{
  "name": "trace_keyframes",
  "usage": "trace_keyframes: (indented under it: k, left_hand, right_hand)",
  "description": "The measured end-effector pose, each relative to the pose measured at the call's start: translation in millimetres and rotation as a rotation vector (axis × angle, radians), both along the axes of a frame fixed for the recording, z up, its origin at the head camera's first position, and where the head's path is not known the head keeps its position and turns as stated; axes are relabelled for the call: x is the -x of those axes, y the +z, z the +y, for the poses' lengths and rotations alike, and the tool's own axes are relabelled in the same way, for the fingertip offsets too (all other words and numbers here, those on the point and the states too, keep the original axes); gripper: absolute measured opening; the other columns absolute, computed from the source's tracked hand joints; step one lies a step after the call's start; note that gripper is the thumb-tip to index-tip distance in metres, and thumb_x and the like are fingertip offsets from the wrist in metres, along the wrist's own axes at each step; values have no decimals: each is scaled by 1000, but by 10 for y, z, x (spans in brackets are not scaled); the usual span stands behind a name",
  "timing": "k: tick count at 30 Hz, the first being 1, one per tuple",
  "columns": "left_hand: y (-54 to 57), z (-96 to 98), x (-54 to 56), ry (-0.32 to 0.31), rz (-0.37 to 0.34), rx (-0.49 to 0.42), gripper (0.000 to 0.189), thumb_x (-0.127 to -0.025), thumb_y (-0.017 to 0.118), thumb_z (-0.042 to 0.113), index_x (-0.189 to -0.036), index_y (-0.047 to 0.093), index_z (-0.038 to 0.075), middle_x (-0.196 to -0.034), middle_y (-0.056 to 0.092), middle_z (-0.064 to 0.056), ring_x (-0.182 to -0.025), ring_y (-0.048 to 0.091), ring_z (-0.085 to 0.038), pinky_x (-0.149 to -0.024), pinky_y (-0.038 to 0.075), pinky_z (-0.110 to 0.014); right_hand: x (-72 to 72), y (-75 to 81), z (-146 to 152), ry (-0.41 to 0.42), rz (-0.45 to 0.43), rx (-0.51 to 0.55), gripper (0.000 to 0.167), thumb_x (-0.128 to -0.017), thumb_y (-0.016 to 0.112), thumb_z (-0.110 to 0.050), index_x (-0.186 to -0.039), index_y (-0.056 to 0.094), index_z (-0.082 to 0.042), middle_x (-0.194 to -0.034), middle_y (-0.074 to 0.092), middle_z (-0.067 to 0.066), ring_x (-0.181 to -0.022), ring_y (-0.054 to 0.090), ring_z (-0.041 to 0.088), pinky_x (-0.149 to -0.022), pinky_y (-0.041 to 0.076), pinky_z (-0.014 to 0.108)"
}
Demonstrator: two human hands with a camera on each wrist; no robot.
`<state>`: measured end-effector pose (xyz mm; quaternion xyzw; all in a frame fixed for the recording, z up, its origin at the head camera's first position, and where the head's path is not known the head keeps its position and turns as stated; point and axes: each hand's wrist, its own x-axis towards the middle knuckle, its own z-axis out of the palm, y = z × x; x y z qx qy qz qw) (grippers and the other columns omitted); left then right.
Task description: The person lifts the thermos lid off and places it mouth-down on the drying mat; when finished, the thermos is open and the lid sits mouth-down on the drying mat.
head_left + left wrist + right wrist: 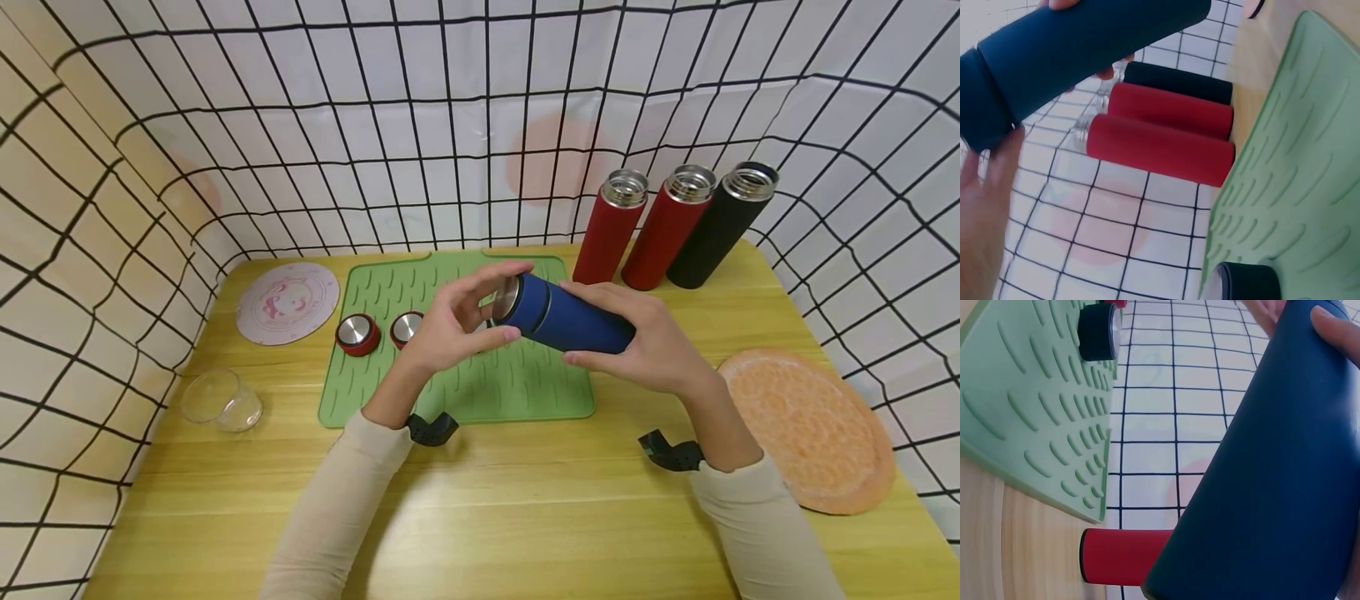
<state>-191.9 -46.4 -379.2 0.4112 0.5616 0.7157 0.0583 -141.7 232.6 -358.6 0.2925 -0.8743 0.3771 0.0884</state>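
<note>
A blue thermos bottle (581,321) is held tilted above the green mat, its lid end pointing left. My right hand (652,333) grips the body, thumb and fingers on opposite sides. My left hand (450,321) curls round the blue lid (525,302), thumb below and fingers above; a dark seam shows between lid and body. In the left wrist view, the left fingers (1004,156) touch the lid (975,100). Two red lids, one at the left (357,333) and one beside the left hand (406,327), lie on the mat. A dark lid (1097,332) is mostly hidden in the head view.
Two lidless red bottles (611,229) (667,229) and a lidless black bottle (720,229) stand at the back right. The green mat (525,404) lies centrally. A glass (225,402), a round pink-white mat (288,302) and an orange round mat (810,425) lie around; black-grid walls enclose the table.
</note>
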Motion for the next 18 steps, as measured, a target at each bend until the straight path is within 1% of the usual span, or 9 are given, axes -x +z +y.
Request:
trace_keyframes:
  k: [3, 5, 6, 8, 11, 13, 14, 16, 18]
  left_hand:
    - [-9, 20, -24, 156, -52, 74, 72, -86, 84, 41, -142, 56, 6, -140, 58, -10, -125, 59, -26, -104, 55, -39]
    - [-14, 35, -27, 203, -47, 104, 79, -83, 83, 53, -142, 54, 9, -139, 57, -8, -124, 58, -25, -102, 55, -37]
    - [-15, 39, -23, 195, -29, 108, 82, -83, 82, 54, -144, 52, 9, -142, 55, -8, -128, 57, -25, -103, 53, -38]
    - [-14, 43, -9, 120, 28, 77, 84, -87, 82, 46, -149, 44, 5, -152, 47, -11, -139, 49, -29, -110, 49, -43]
    - [-7, 39, 11, -32, 104, -9, 77, -91, 78, 22, -155, 38, 4, -162, 37, -14, -151, 35, -35, -121, 38, -49]
    - [-3, 36, 19, -96, 121, -59, 71, -90, 72, 4, -154, 42, 6, -163, 38, -13, -152, 33, -36, -123, 35, -50]
    - [-3, 30, 18, -107, 118, -75, 69, -90, 70, 2, -154, 43, 4, -162, 40, -13, -152, 34, -36, -123, 36, -50]
    - [-6, 24, 14, -85, 88, -85, 66, -90, 71, 2, -151, 47, 3, -159, 45, -14, -149, 39, -35, -120, 40, -47]
    - [-12, 21, 1, -4, 36, -61, 64, -91, 77, 13, -147, 49, -1, -152, 51, -13, -143, 46, -32, -114, 46, -43]
  right_hand:
    - [1, 0, -16, -15, 6, -9, 84, -76, 93, -22, -150, 55, -33, -139, 65, 0, -115, 60, 18, -86, 57, 34]
    - [4, -5, -23, -19, 12, -11, 84, -75, 93, -23, -150, 55, -34, -139, 64, 0, -115, 60, 17, -86, 57, 33]
    - [5, -7, -24, -19, 13, -9, 84, -75, 93, -22, -150, 55, -33, -139, 64, 0, -115, 60, 18, -86, 57, 33]
    - [2, -9, -21, -14, 6, 8, 85, -75, 93, -20, -149, 56, -32, -140, 64, 0, -117, 60, 18, -88, 56, 33]
    - [-3, -10, -5, -3, -11, 33, 85, -75, 93, -16, -149, 56, -30, -141, 64, 1, -118, 59, 19, -90, 54, 31]
    - [-8, -1, 4, 3, -22, 44, 85, -75, 93, -15, -149, 56, -29, -140, 64, 1, -118, 59, 20, -91, 53, 30]
    - [-11, 2, 6, 5, -27, 46, 85, -75, 93, -15, -149, 56, -29, -140, 64, 1, -119, 59, 20, -92, 53, 29]
    - [-17, 15, 4, 4, -32, 46, 84, -75, 92, -14, -149, 56, -29, -140, 64, 1, -118, 59, 21, -92, 53, 30]
    - [-16, 14, -3, -5, -32, 40, 84, -75, 92, -16, -149, 56, -30, -140, 64, 0, -118, 59, 20, -91, 53, 32]
